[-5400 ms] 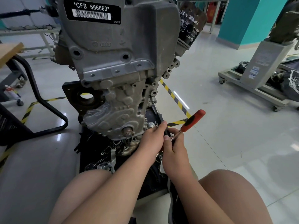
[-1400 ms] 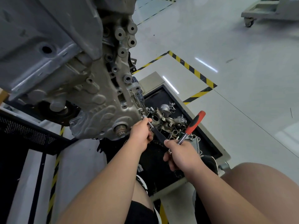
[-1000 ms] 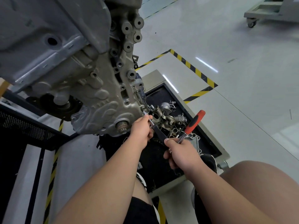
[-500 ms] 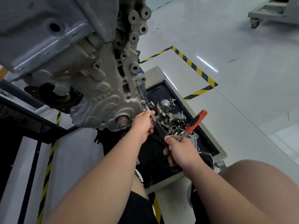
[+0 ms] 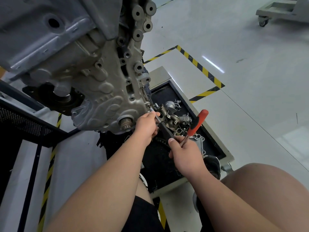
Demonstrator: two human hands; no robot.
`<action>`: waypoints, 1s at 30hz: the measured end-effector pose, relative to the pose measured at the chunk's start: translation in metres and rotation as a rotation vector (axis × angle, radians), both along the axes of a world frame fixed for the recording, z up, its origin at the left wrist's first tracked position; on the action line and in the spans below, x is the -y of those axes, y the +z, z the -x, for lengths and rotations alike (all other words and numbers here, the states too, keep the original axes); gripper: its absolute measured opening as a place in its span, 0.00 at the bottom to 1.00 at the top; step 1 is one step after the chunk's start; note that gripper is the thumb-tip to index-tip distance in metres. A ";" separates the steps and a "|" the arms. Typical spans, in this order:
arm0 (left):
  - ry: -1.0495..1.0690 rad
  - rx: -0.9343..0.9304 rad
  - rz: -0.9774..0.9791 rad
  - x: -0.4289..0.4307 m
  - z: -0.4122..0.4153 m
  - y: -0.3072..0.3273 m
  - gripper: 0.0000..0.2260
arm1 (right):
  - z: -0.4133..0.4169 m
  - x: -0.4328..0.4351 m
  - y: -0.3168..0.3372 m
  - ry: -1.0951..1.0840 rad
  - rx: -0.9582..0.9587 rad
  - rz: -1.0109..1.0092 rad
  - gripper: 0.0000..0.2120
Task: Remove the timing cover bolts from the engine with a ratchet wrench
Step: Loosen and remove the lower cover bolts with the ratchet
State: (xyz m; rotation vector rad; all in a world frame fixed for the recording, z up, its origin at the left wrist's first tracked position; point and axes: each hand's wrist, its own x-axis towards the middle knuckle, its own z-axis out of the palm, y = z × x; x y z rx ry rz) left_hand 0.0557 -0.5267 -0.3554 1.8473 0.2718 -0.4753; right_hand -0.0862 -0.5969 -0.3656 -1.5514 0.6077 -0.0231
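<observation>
The grey engine fills the upper left, and its ribbed timing cover (image 5: pixel 103 104) faces me. The ratchet wrench (image 5: pixel 197 123) has a red and black handle that points up and right. A black extension (image 5: pixel 164 131) runs from the wrench up to the cover's lower right edge. My left hand (image 5: pixel 147 126) grips the thin upper end of the extension, close to a bolt (image 5: pixel 151 109) on the cover's edge. My right hand (image 5: pixel 185 153) holds the wrench at its head, thumb on the extension.
A black-lined parts tray (image 5: pixel 215 148) on a wheeled cart sits below the engine with several loose metal fittings (image 5: pixel 173 114). Yellow-black floor tape (image 5: pixel 200 67) runs behind it. A black mesh frame (image 5: pixel 21 124) stands at left. My knees are at the bottom; a wheeled platform (image 5: pixel 280 14) is at top right.
The view has tilted and drawn closer to the engine. Both hands keep their hold on the extension and wrench, shifted slightly up toward the cover's lower right edge.
</observation>
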 end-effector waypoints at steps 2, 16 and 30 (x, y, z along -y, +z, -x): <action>-0.011 -0.004 -0.004 0.000 -0.001 0.000 0.15 | 0.000 -0.001 -0.002 0.023 -0.006 0.110 0.12; -0.220 -0.111 -0.122 -0.004 0.023 0.009 0.11 | -0.007 -0.005 -0.004 -0.145 -0.054 -0.649 0.19; -0.283 -0.038 -0.155 -0.019 0.049 0.016 0.14 | -0.004 -0.013 -0.005 -0.075 -0.005 -0.548 0.20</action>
